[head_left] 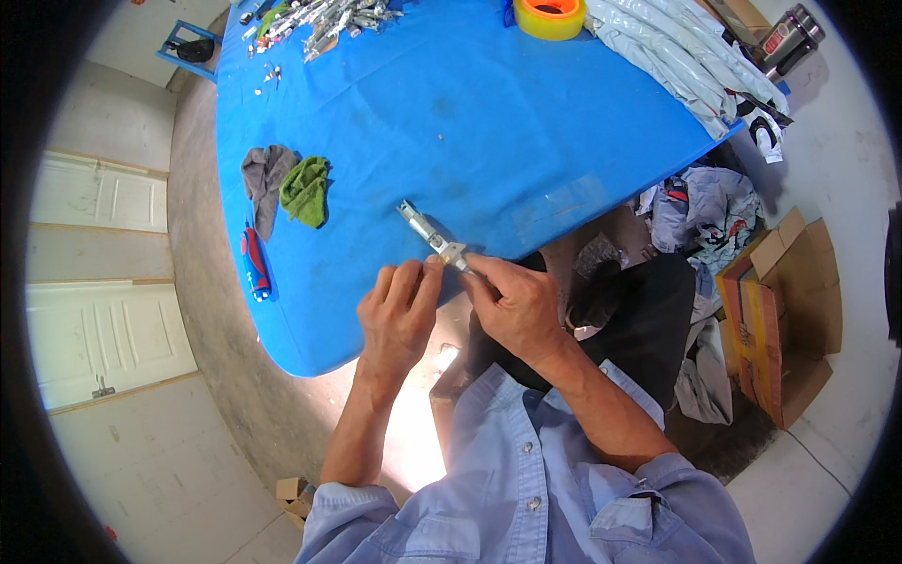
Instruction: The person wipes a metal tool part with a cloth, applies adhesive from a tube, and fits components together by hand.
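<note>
Over the near edge of the blue-covered table, both my hands are at a silver metal fitting [425, 228] with a long slotted body and a wider collar near my fingers. It slants, its far end pointing up and left. My right hand [519, 303] is closed, thumb and forefinger pinching the fitting's near end. My left hand [398, 305] is also closed, with its thumb and forefinger against the collar. Something small and yellowish shows at the left fingertips, too small to name. The fingers hide the fitting's near end.
A grey cloth [268, 179], a green cloth [305, 192] and a red-and-blue handled tool [254, 263] lie at left. Farther back are a heap of metal parts [329, 21], a tape roll [550, 23] and plastic bags [658, 56]. An open cardboard box [785, 324] stands at right.
</note>
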Demonstrator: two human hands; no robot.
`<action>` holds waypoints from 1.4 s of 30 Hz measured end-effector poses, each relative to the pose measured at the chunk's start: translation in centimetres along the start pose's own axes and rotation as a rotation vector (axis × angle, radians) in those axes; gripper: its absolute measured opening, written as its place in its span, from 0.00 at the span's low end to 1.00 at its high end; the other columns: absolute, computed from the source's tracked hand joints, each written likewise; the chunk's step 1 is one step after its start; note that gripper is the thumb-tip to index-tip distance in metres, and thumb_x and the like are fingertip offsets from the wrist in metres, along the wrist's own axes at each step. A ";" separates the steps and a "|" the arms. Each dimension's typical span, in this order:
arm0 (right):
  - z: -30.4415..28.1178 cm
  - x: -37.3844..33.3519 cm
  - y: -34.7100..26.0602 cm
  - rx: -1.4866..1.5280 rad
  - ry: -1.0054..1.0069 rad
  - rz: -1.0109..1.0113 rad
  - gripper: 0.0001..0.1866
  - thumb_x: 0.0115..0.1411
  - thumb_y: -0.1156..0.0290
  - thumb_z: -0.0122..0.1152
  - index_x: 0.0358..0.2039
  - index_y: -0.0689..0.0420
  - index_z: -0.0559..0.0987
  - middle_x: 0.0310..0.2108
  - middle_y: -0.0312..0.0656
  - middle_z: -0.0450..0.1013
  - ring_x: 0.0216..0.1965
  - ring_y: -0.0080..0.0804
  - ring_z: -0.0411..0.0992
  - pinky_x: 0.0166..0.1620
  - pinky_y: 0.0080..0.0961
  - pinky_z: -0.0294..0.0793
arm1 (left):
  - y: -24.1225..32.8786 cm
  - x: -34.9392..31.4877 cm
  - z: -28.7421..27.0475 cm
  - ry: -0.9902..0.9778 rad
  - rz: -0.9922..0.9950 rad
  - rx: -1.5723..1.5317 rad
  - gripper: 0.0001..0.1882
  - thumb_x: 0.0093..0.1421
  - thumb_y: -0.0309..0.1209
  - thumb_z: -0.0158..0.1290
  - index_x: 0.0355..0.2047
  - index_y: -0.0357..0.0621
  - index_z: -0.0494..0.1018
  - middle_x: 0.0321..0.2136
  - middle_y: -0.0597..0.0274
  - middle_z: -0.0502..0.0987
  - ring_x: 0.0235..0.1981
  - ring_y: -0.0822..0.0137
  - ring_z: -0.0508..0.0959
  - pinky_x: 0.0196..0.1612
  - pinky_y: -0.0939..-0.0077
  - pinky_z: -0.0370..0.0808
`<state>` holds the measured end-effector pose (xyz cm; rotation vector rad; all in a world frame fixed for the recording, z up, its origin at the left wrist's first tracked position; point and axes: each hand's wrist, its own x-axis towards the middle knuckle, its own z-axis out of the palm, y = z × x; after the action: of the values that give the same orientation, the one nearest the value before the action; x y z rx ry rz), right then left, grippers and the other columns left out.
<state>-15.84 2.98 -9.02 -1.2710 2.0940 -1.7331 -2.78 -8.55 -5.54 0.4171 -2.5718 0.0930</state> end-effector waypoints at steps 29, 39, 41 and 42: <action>-9.6 -6.7 -1.5 0.629 -0.205 0.579 0.09 0.65 0.77 0.65 0.45 0.63 0.84 0.37 0.38 0.80 0.30 0.19 0.76 0.34 0.17 0.78 | 6.0 -4.2 -3.2 0.079 -0.936 -0.847 0.08 0.68 0.28 0.59 0.42 0.35 0.79 0.30 0.69 0.76 0.27 0.80 0.70 0.29 0.85 0.67; -10.3 -8.0 -0.6 1.167 -0.019 0.863 0.09 0.75 0.65 0.51 0.45 0.56 0.76 0.35 0.35 0.76 0.28 0.19 0.70 0.29 0.17 0.69 | 14.4 -5.7 -2.6 -0.176 -1.072 -1.425 0.08 0.69 0.29 0.59 0.42 0.36 0.78 0.33 0.68 0.80 0.30 0.80 0.75 0.34 0.86 0.71; -10.3 -8.6 -0.2 1.222 -0.019 0.916 0.10 0.76 0.64 0.48 0.45 0.56 0.75 0.33 0.34 0.74 0.27 0.18 0.69 0.28 0.17 0.67 | 15.3 -5.3 -3.0 -0.250 -1.084 -1.440 0.08 0.70 0.30 0.59 0.41 0.37 0.78 0.30 0.67 0.80 0.27 0.80 0.74 0.30 0.85 0.70; -10.3 -8.9 0.2 1.250 -0.021 0.943 0.11 0.76 0.64 0.47 0.44 0.56 0.75 0.32 0.34 0.73 0.26 0.18 0.68 0.27 0.17 0.66 | 15.6 -5.0 -3.1 -0.275 -1.078 -1.449 0.09 0.70 0.31 0.59 0.41 0.37 0.77 0.29 0.67 0.79 0.26 0.81 0.74 0.29 0.85 0.70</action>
<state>-16.38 16.62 -9.32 0.0720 0.8272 -1.8229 -2.05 8.14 -5.20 1.0763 -1.6061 -2.0503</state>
